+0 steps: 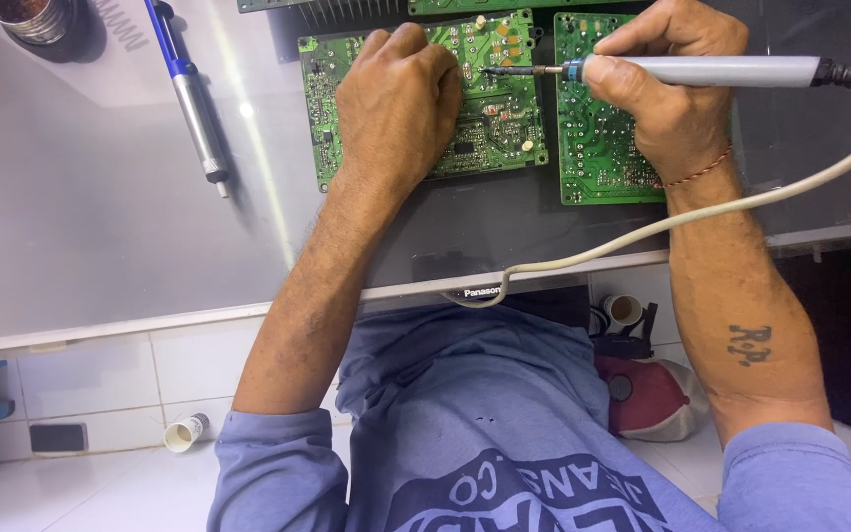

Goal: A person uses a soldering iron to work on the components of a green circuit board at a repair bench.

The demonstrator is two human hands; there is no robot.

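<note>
A: Where do we see packaging or labels?

B: A small white labelled tube (185,432) lies on the tiled floor at seven o'clock, and a round tin (35,17) sits at eleven o'clock on the worktop (91,217).

A: And our hands?

B: Our right hand (664,94) grips the grey soldering iron (701,71), its tip on the left green circuit board (490,118). Our left hand (398,103), curled closed, presses that board at nine o'clock of the tip. A second board (598,158) lies under the right hand; a blue desoldering pump (189,94) lies well apart.

Electronics repair workshop: circuit boards (485,108), soldering iron (682,71), desoldering pump (189,94).
</note>
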